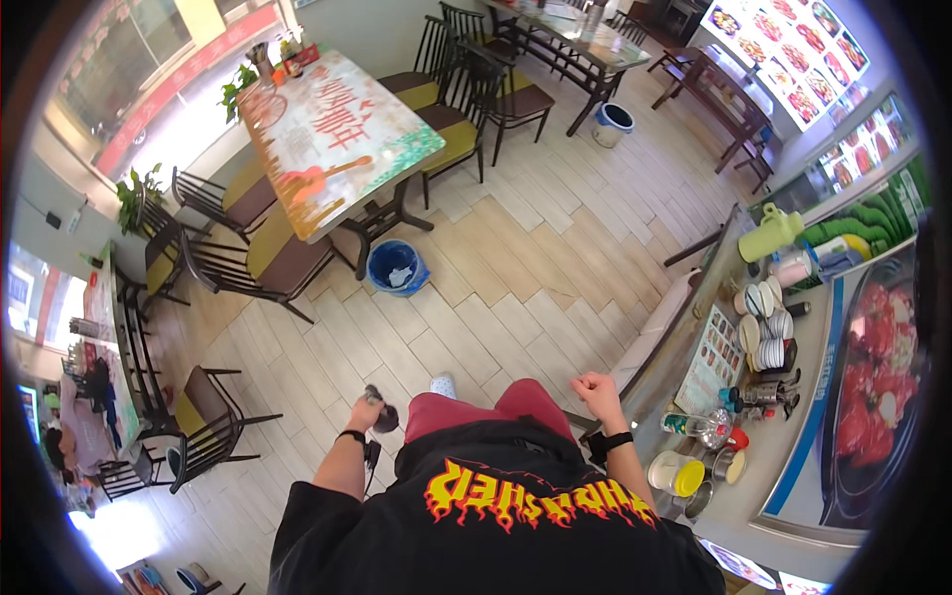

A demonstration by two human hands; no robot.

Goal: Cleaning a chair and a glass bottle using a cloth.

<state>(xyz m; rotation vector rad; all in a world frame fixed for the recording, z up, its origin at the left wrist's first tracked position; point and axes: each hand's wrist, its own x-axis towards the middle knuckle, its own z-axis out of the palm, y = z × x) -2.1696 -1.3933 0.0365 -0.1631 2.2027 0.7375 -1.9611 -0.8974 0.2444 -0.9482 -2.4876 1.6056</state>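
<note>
My left hand hangs beside my left thigh, its fingers closed around a small dark grey object with rounded ends. Its kind is too small and blurred to tell. To the right, my right hand is raised in front of my hip with the fingers curled into a fist, and nothing shows in it. That hand is nearest the long counter, apart from its edge. Both wrists wear black bands.
Ahead stands a blue-lined bin by a painted dining table with slatted chairs around it. Another bin is farther back. Along the right, the counter carries a menu sheet, stacked bowls, a bottle and a green jug.
</note>
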